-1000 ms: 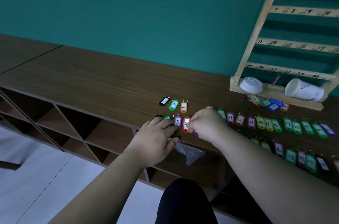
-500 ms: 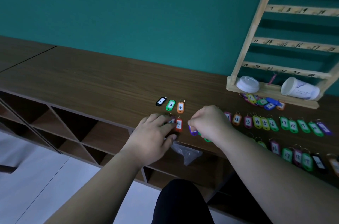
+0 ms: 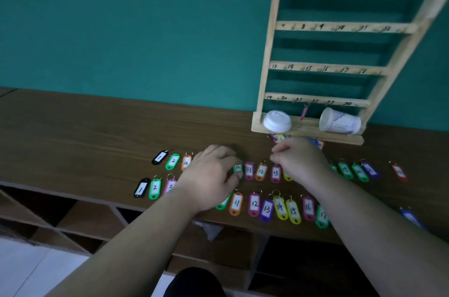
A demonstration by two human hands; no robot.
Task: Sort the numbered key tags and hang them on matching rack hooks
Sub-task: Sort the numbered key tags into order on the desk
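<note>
The blurred wooden rack (image 3: 335,26) runs off the right edge above two rows of key tags (image 3: 267,206) on the counter (image 3: 85,133), several hidden beneath the flat, loosely spread left hand (image 3: 211,175) and the right hand (image 3: 298,158), whose grip I cannot tell.

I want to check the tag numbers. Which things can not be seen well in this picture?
- Head view: tags under the left hand and right hand, hidden.
- Red tag at far right: number blurred.
- Rack: right side cut by the edge, top hook numbers blurred.
</note>
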